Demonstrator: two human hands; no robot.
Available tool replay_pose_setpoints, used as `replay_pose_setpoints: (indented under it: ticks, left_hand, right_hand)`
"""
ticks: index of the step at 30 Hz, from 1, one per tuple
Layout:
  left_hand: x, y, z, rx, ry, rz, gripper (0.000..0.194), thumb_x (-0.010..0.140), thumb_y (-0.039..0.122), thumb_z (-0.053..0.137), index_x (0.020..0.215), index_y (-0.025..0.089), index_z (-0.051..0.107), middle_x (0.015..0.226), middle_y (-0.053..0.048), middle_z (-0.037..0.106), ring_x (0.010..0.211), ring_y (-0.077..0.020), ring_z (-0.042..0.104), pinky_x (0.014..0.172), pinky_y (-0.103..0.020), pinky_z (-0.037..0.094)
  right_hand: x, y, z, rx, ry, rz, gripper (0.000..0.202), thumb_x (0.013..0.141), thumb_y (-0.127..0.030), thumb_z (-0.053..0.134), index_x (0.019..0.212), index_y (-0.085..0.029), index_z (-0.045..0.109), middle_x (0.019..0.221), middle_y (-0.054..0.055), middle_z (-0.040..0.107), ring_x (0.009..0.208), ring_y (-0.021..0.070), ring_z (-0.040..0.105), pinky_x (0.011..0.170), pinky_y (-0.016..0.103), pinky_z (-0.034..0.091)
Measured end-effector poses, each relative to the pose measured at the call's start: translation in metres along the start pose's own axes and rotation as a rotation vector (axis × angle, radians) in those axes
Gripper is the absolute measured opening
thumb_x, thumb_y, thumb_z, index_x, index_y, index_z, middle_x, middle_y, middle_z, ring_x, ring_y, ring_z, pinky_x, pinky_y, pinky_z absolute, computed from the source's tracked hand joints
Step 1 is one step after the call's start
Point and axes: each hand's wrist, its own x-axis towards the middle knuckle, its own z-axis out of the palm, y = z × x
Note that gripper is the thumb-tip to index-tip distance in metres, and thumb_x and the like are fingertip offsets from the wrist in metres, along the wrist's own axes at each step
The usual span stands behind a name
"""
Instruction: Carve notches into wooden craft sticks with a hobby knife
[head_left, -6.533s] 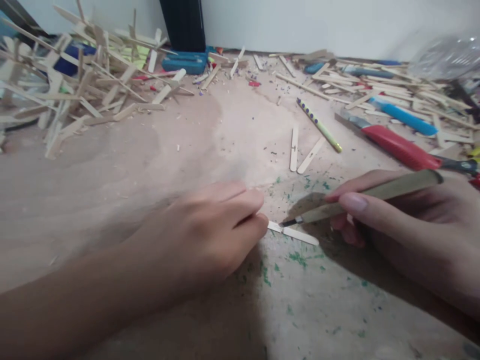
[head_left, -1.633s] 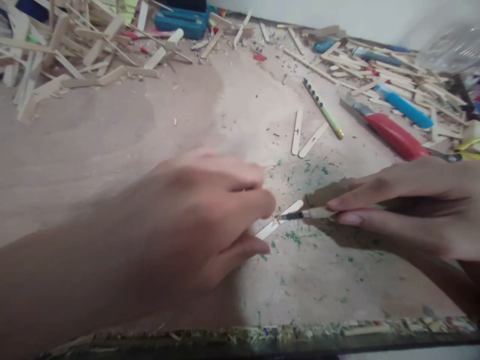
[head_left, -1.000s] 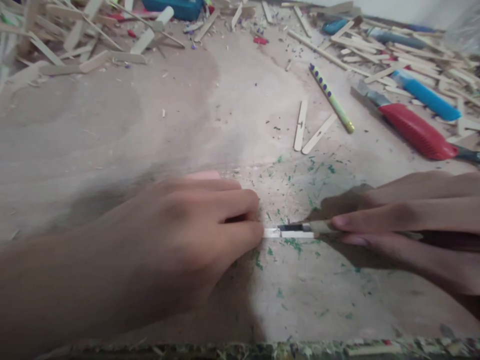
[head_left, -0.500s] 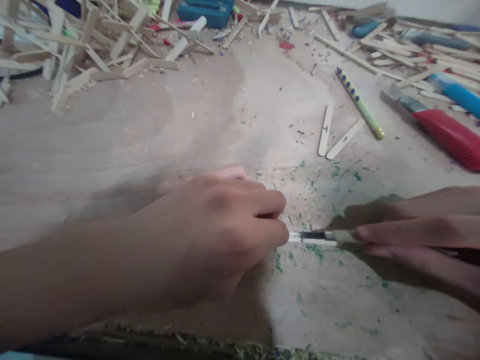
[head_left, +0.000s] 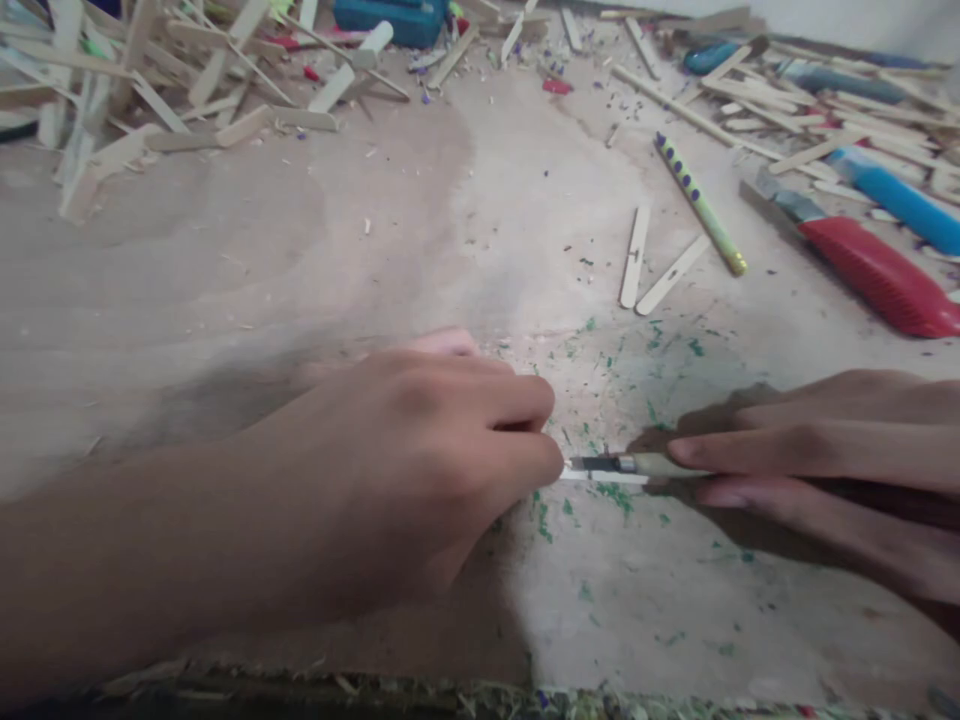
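The right hand (head_left: 832, 460) keeps a narrow grip on a slim knife (head_left: 664, 466). Its tip has just slid past the dark mark on the wooden stick (head_left: 619, 480), so the blade now lies close by the left hand (head_left: 442, 450), whose curled grip holds the stick's end against the green-flecked counter (head_left: 300, 240). Beyond lie a spotted pencil (head_left: 703, 207) and loose sticks (head_left: 787, 105), before a pale wall (head_left: 892, 25).

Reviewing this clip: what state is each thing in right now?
Left hand: curled over one end of the held stick.
Right hand: closed around the pale-handled knife.
Pale-handled knife: held low, tip beside the left hand.
Held stick: flat, partly hidden.
Two loose sticks: lying flat, dark-marked near mid-length.
Spotted pencil: lying unheld.
Red-handled cutter: lying unheld.
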Motion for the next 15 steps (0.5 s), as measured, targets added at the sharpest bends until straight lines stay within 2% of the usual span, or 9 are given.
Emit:
replay_pose_setpoints:
  ticks: [4, 8, 11, 15]
  left_hand:
    - [0.002, 0.001, -0.006, 0.000, -0.003, 0.011, 0.039, 0.110, 0.000, 0.054, 0.096, 0.019, 0.085, 0.096, -0.005, 0.080, 0.083, -0.0214, 0.073, 0.086, -0.040, 0.060]
    - [0.005, 0.000, -0.010, -0.014, -0.001, 0.035, 0.037, 0.110, 0.001, 0.054, 0.104, 0.016, 0.088, 0.099, -0.006, 0.081, 0.088, -0.0236, 0.076, 0.089, -0.043, 0.062]
    - [0.004, -0.002, -0.006, -0.020, 0.002, 0.043, 0.038, 0.110, -0.001, 0.054, 0.106, 0.016, 0.087, 0.101, -0.005, 0.082, 0.089, -0.0224, 0.076, 0.091, -0.042, 0.062]
    - [0.001, -0.006, 0.001, -0.006, 0.085, 0.079, 0.031, 0.107, 0.001, 0.059, 0.100, 0.018, 0.085, 0.099, -0.005, 0.081, 0.086, -0.0212, 0.074, 0.088, -0.040, 0.060]
  right_hand:
    - [0.003, -0.002, -0.002, 0.017, -0.034, -0.034, 0.028, 0.124, -0.022, 0.062, 0.140, -0.035, 0.081, 0.128, -0.001, 0.093, 0.102, 0.0136, 0.092, 0.086, 0.017, 0.074]
    - [0.005, -0.001, -0.002, 0.012, -0.026, -0.025, 0.029, 0.124, -0.022, 0.060, 0.140, -0.035, 0.081, 0.127, 0.000, 0.093, 0.101, 0.0144, 0.091, 0.084, 0.018, 0.074]
    - [0.005, 0.001, 0.000, 0.020, -0.037, -0.028, 0.028, 0.125, -0.023, 0.060, 0.142, -0.034, 0.079, 0.122, 0.001, 0.093, 0.097, 0.0145, 0.091, 0.081, 0.020, 0.073]
    - [0.004, 0.002, 0.002, 0.017, -0.031, -0.037, 0.027, 0.126, -0.025, 0.059, 0.143, -0.033, 0.078, 0.119, 0.001, 0.092, 0.095, 0.0135, 0.090, 0.079, 0.019, 0.072]
